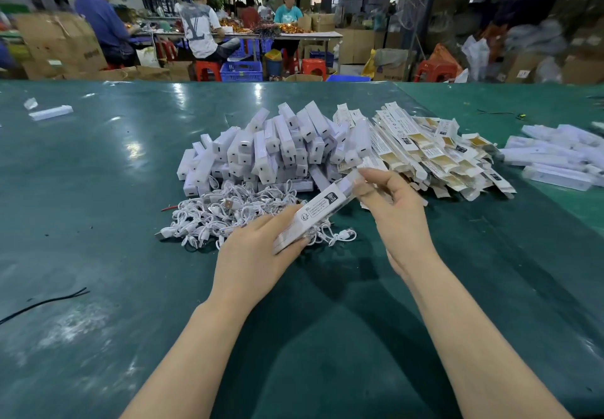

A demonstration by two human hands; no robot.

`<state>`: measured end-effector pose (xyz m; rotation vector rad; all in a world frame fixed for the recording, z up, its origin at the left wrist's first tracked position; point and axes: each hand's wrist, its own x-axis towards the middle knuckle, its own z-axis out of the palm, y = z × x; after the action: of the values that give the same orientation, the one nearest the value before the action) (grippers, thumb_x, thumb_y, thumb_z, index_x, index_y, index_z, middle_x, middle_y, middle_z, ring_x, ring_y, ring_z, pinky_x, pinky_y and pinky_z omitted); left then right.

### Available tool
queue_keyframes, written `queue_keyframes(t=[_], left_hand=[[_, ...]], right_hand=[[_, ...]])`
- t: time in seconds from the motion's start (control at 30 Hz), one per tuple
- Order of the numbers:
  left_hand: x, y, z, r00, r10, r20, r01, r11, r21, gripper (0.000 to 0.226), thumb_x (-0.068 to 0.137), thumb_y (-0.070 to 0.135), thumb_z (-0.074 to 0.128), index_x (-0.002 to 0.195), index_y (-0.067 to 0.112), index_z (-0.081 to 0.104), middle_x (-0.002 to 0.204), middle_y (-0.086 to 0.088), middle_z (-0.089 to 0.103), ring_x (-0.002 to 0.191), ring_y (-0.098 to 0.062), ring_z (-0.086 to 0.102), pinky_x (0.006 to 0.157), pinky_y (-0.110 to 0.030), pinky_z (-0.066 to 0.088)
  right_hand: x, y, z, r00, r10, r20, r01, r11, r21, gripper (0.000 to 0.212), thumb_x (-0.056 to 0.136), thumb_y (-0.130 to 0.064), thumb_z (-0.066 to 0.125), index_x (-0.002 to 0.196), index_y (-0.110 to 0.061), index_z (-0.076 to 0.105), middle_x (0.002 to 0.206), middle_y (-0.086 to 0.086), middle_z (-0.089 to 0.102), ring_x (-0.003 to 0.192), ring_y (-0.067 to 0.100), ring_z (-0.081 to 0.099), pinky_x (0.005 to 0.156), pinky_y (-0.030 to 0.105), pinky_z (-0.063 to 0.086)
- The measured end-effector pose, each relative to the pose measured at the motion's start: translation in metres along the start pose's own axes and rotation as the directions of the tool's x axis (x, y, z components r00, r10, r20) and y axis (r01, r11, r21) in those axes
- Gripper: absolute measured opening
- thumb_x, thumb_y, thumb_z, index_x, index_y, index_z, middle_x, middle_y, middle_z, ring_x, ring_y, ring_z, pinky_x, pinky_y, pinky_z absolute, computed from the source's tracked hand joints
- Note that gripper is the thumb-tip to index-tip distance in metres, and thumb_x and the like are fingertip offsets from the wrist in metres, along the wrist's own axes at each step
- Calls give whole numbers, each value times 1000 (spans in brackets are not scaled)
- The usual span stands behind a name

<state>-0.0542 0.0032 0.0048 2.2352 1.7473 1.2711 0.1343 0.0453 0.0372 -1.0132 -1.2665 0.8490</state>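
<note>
A long, narrow printed package box (pixel 318 211) is held slanted above the green table (pixel 98 206). My left hand (pixel 258 252) grips its lower end from below. My right hand (pixel 389 209) pinches its upper end, where a clear flap shows. Under the box lies a tangle of short white USB cables (pixel 228 216). Behind it is a heap of white plastic rectangular devices (pixel 277 150). To the right of that sits a pile of flat printed package sleeves (pixel 434 154).
More filled white packages (pixel 562 157) lie at the far right. One white device (pixel 50 112) lies at the far left, and a black wire (pixel 42 302) at the near left. Beyond the table's far edge, people sit at another bench among cartons, red stools and blue crates.
</note>
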Motion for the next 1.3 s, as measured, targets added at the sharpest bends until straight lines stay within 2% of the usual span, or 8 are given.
queue_keyframes(t=[0.1,0.23,0.37,0.47,0.63,0.8,1.1,1.3], left_hand=[[0,0,0,999,-21,-38,21,1000,10,47,85,35,75,130,34,62,87,7,64,74,-21,57,61,-32,48],[0,0,-1,995,89,-37,-84,990,116,49,79,27,82,126,28,67,78,5,62,63,-23,58,52,-27,42],[-1,2,2,991,118,-58,-110,986,122,49,76,24,84,123,24,69,78,5,62,57,-22,58,46,-30,46],[-2,4,5,990,129,-60,-118,980,161,48,77,26,83,123,28,69,81,5,64,57,-25,61,45,-33,49],[-1,6,2,999,2,-35,-1,999,42,48,83,38,75,129,37,63,94,10,65,79,-23,64,66,-38,55],[-2,4,3,1000,2,-25,-2,1000,-27,45,84,32,76,127,32,65,87,8,60,74,-25,61,66,-43,55],[-2,-2,3,999,35,39,-39,995,91,57,74,21,82,126,37,65,82,9,52,65,-22,58,54,-34,50],[0,-2,3,994,103,19,-105,987,118,54,71,23,87,122,30,70,83,1,61,59,-25,59,49,-31,48]], right_hand=[[-4,-1,1,976,-214,-27,206,960,-189,8,86,-39,68,88,-46,64,105,-29,57,114,9,50,91,18,40],[-1,5,0,993,-102,-52,91,980,-174,10,89,-28,70,88,-37,64,89,-16,63,80,-7,54,72,5,39],[0,8,-1,999,31,11,-31,999,28,15,83,-27,75,92,-30,63,92,-4,66,82,3,57,78,16,49],[0,9,-1,998,39,-40,-42,995,-88,18,81,-32,77,88,-29,61,87,-7,67,80,2,60,73,15,47],[4,0,-8,976,-18,-216,42,993,109,13,81,-34,76,89,-28,67,84,-10,70,82,7,62,78,20,52],[3,4,-3,997,34,-64,-33,999,19,8,89,-28,68,96,-25,69,102,-3,71,95,10,60,89,21,47],[6,7,-9,969,246,-2,-245,967,-73,38,76,-53,68,97,-22,62,85,-9,65,61,1,55,56,17,40],[12,8,-17,949,293,-113,-285,955,82,19,82,-19,77,92,-12,62,86,4,65,48,3,54,46,15,45]])
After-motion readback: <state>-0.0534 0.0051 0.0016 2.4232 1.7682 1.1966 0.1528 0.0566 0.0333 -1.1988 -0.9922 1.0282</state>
